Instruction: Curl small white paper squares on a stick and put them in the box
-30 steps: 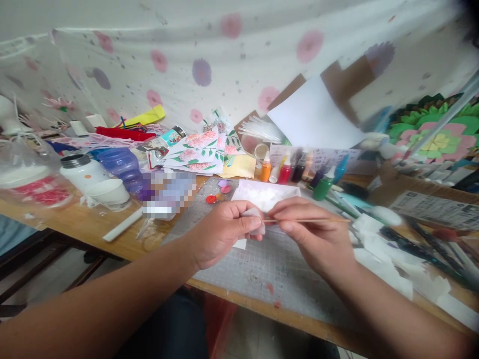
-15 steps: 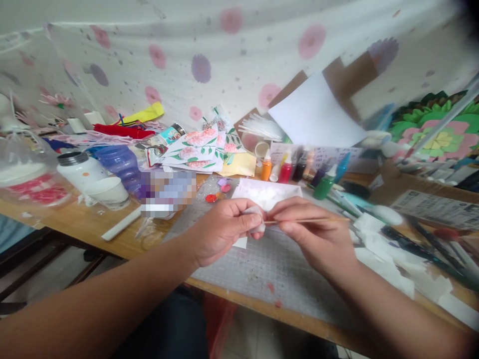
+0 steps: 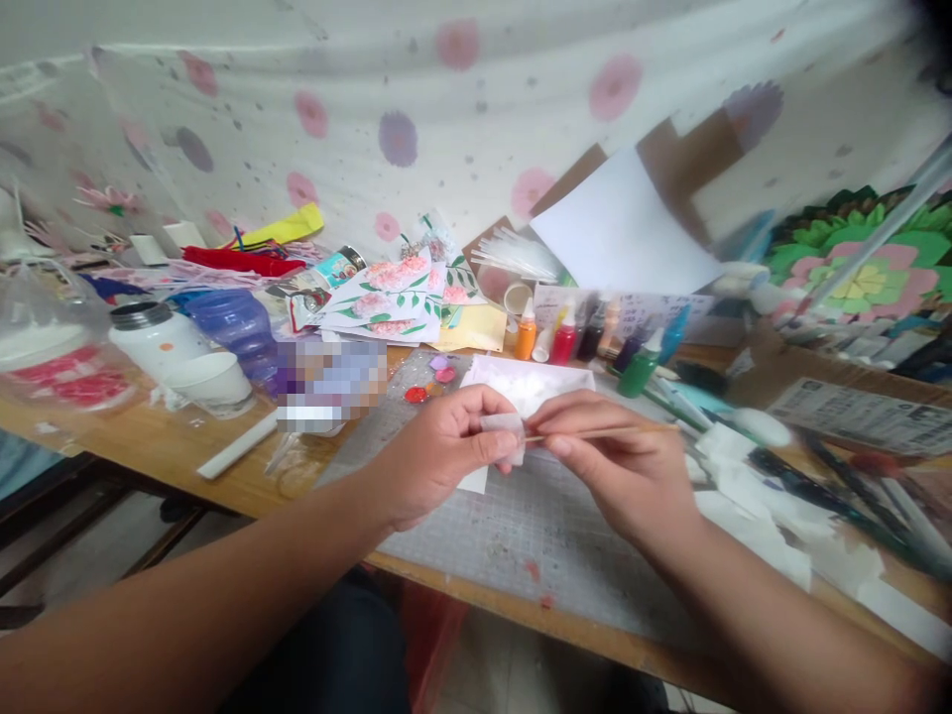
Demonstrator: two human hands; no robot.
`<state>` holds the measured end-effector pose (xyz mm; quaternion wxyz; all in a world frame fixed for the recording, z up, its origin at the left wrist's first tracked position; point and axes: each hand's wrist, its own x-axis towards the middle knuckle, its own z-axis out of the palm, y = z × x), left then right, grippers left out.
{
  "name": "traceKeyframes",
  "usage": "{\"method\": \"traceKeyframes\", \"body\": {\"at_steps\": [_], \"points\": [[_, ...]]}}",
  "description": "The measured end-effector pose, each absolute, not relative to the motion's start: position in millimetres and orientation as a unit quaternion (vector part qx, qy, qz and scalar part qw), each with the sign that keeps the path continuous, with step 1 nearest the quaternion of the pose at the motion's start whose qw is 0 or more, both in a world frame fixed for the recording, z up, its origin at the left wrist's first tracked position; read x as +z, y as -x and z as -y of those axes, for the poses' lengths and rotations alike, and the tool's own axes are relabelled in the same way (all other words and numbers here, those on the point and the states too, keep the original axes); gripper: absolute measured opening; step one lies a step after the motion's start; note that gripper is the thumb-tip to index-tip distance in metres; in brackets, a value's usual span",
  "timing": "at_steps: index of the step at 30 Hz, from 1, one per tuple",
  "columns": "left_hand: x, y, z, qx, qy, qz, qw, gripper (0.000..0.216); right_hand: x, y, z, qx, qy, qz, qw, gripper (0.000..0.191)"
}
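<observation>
2 bare hands are seen above 1 grey gridded cutting mat (image 3: 513, 540) that is laid on the wooden counter (image 3: 178, 451). 1 small white piece (image 3: 507, 426) is pinched in the grip of the left hand (image 3: 438, 451), thumb and forefinger pressed together on it. It is held just above the mat, near the middle of the view. 1 thin wooden stick (image 3: 629, 430) is pinched in the grip of the right hand (image 3: 625, 474). The stick is held nearly level, with its left tip touching the white piece and its other end pointed to the right. Just behind the hands, 1 white tray (image 3: 550, 375) is set on the mat, and 3 small coloured blobs (image 3: 444, 375), 1 red, 1 pink and 1 purple, are seen beside its left edge. Behind the tray a row of small colour bottles (image 3: 595, 339) is stood. 1 orange bottle (image 3: 527, 335), 1 red bottle (image 3: 565, 339) and 1 green bottle (image 3: 641, 367) can be told clearly; the rest are too blurred to be counted. At the left, 1 white jar (image 3: 153, 342) with a dark lid, 1 white cup (image 3: 215, 382) and 1 blue plastic bottle (image 3: 238, 319) are grouped close together.
</observation>
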<state>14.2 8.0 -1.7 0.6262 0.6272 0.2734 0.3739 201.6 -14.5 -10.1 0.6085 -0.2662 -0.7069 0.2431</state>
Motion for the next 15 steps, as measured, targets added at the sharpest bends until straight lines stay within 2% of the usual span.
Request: {"method": "traceKeyframes", "body": {"at_steps": [15], "points": [[2.6, -17.8, -5.2, 0.374, -0.695, -0.368, 0.492, 0.019, -11.7, -200.8, 13.2, 0.248, 0.271, 0.708, 0.604, 0.016]]}}
